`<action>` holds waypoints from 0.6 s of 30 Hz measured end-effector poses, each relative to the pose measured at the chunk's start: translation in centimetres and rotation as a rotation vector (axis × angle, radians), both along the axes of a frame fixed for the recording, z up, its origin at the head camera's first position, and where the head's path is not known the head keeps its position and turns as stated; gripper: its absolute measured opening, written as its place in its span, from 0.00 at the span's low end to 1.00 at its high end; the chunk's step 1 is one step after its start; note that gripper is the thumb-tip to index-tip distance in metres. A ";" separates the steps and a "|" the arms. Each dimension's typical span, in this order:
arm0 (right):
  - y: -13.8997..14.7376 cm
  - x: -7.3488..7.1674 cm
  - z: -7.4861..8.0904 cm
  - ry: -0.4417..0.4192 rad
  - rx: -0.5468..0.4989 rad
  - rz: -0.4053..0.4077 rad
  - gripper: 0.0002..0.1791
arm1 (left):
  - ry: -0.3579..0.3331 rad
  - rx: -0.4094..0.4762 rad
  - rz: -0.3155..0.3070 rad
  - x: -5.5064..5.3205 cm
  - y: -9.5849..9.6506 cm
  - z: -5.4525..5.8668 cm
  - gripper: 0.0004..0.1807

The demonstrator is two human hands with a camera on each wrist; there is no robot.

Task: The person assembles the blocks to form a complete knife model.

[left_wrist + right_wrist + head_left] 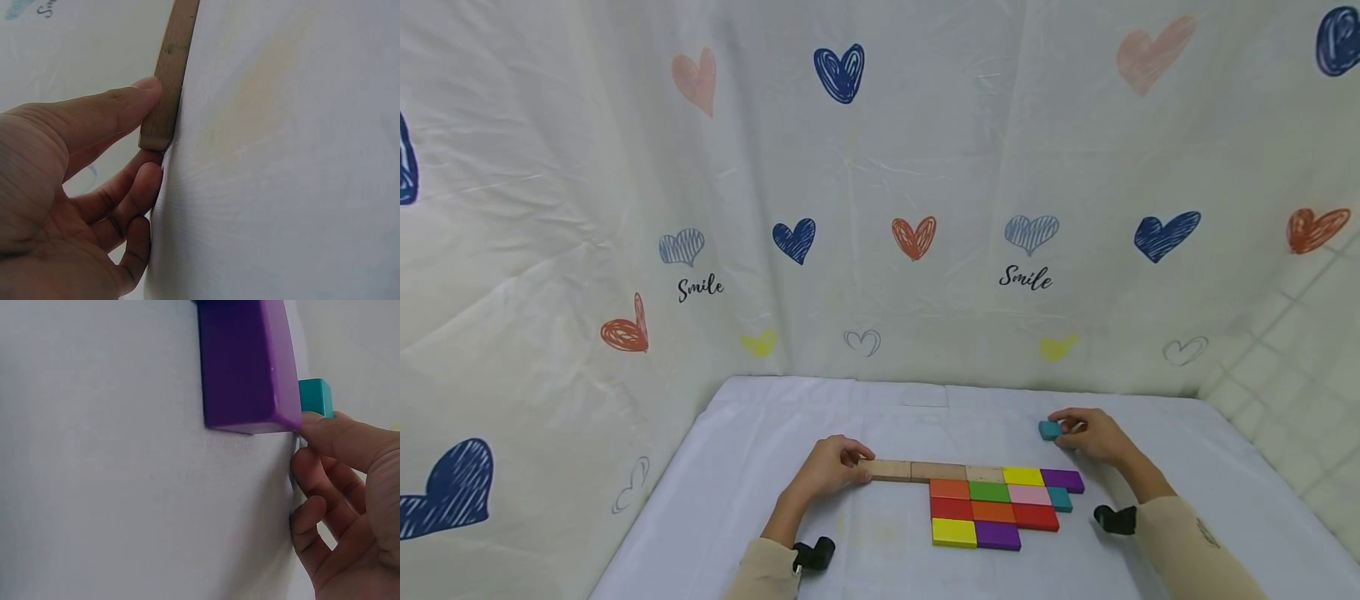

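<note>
My left hand [832, 467] is at the left end of a row of blocks. Its thumb and fingers pinch the end of a plain wooden block [891, 471]; in the left wrist view the thumb lies along the side of that block [170, 81]. Beyond the row's right end, my right hand [1093, 433] pinches a small teal block [1048, 430] between thumb and fingers. In the right wrist view this teal block [315, 397] shows partly behind the thumb, with a purple block [244, 369] closer to the camera.
Under the row, coloured blocks lie packed in rows, among them a green block [989, 492], a pink block [1029, 495] and another teal block [1060, 499]. All rest on a white cloth-covered table [850, 550]. A curtain with printed hearts [880, 167] hangs behind.
</note>
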State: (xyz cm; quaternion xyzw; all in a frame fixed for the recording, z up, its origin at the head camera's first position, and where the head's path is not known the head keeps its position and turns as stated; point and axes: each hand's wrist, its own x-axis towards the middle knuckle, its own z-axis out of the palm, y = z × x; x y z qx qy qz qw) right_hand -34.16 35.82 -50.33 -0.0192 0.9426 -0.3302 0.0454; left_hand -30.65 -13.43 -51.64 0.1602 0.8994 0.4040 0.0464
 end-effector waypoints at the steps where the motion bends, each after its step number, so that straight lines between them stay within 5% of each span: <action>1: 0.0 0.2 0.2 -0.001 0.000 -0.002 0.23 | 0.000 0.000 0.000 0.0 0.0 0.0 0.12; 18: -0.2 4.6 3.7 0.136 0.039 0.111 0.21 | 0.007 0.001 0.007 -0.1 -0.1 -0.2 0.11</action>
